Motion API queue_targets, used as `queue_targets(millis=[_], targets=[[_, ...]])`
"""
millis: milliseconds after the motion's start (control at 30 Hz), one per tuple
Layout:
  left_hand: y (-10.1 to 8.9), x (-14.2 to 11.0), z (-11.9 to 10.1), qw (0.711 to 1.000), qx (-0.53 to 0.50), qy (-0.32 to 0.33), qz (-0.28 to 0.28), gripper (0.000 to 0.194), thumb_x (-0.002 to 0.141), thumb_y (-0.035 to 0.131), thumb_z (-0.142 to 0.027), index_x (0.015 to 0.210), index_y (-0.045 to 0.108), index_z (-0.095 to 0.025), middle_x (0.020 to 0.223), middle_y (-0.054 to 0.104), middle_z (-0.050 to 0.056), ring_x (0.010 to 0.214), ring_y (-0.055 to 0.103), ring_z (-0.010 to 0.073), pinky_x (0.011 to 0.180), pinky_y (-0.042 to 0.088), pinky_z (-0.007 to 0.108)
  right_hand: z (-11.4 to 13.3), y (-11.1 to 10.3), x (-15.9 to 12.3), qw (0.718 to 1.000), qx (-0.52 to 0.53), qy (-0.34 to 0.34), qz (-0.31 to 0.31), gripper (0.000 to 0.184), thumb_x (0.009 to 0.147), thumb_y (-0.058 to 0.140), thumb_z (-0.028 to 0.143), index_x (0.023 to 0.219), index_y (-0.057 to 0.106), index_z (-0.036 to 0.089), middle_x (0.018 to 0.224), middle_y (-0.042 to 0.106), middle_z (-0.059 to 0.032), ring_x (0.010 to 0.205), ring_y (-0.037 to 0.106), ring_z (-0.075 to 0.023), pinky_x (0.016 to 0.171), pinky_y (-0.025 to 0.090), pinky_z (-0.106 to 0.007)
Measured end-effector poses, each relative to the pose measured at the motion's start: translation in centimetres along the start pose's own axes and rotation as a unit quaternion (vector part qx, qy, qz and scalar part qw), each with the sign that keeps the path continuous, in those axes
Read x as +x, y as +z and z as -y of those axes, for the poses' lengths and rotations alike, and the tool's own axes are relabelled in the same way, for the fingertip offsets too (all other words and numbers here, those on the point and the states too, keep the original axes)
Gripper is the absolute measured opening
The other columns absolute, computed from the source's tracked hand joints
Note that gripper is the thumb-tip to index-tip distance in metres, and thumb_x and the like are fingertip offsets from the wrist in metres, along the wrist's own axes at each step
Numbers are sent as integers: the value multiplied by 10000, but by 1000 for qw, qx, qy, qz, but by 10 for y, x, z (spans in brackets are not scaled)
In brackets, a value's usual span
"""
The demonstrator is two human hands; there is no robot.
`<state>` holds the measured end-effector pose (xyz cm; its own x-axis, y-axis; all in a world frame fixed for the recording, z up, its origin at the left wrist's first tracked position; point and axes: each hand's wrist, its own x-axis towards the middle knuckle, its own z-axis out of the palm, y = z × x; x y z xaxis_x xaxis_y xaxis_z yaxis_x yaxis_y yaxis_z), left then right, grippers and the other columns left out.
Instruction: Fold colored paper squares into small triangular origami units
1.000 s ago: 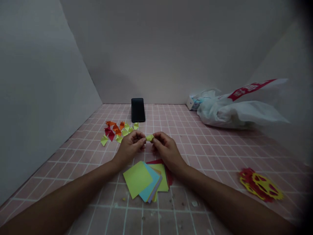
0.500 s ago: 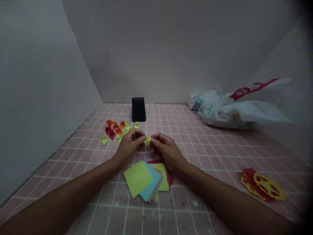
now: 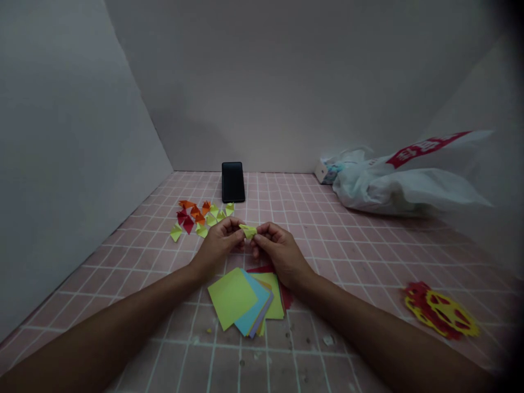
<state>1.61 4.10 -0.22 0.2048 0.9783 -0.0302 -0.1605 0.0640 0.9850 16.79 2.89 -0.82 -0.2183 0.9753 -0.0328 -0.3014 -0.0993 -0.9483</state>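
Observation:
A small folded yellow-green paper piece (image 3: 248, 230) is pinched between the fingertips of both my hands, just above the pink tiled surface (image 3: 360, 256). My left hand (image 3: 219, 244) grips its left end and my right hand (image 3: 277, 251) grips its right end; the fingers of both are curled closed. Directly below my hands lies a fanned stack of square paper sheets (image 3: 245, 299), yellow-green on top with blue, purple and red beneath. A cluster of several small folded paper pieces (image 3: 199, 216) in red, orange and yellow-green lies to the left beyond my left hand.
A black phone (image 3: 233, 181) leans against the back wall. A white plastic bag (image 3: 403, 183) with red print lies at the back right, a small box beside it. Red and yellow paper cut-outs (image 3: 442, 310) lie at the right. Grey walls close in at left and back.
The paper piece has turned slightly between my fingertips and now sticks up a little more. My hands have barely shifted.

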Motion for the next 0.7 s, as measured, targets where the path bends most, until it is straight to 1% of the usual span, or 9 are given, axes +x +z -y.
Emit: queue_targets(millis=[100,200,333,433,500,600,700], targets=[[1,0,-1,1000,-8,-4,11,215,733,704,-277,834,558,-155,721,555,-38,600,535,61,610,482,199,0,-1,0,1000,-3,1,7,140,739,631,267,768,517,192,549,583,54,471,506,-91,498,394,-221],[0,2,1,1000,-12,-12,12,214,737,705,-281,816,552,-154,715,550,-36,595,537,63,600,478,199,0,-2,0,1000,-12,4,15,133,736,630,256,764,520,188,543,583,55,470,515,-91,497,396,-219],[1,0,2,1000,-17,-7,1,244,753,695,-283,896,526,-180,740,553,-40,591,540,63,589,477,197,1,-1,-1,1000,-11,11,5,158,718,643,234,737,491,194,539,586,56,468,526,-94,494,404,-217],[4,-3,1,1000,-7,28,-1,227,814,632,-307,967,495,-210,782,549,-38,650,560,81,633,511,228,0,0,-1,1000,11,7,-9,196,709,665,234,733,473,200,529,595,55,466,533,-98,488,410,-212],[5,-5,0,998,8,57,3,200,838,602,-316,969,492,-213,827,540,-29,696,564,90,658,522,241,-2,0,0,999,32,2,-16,216,702,686,244,731,476,200,535,607,50,469,540,-98,490,416,-209],[5,-6,2,993,52,102,18,199,808,641,-291,931,513,-202,865,537,-17,724,561,96,670,511,234,-4,0,0,998,67,3,-14,233,691,708,248,723,483,199,535,615,46,455,536,-95,484,423,-206],[3,-6,5,982,122,140,20,176,781,668,-255,892,546,-192,844,554,-3,730,566,114,670,493,240,-5,1,-2,996,93,14,-1,210,693,702,223,725,496,198,515,610,44,444,532,-95,485,431,-206]])
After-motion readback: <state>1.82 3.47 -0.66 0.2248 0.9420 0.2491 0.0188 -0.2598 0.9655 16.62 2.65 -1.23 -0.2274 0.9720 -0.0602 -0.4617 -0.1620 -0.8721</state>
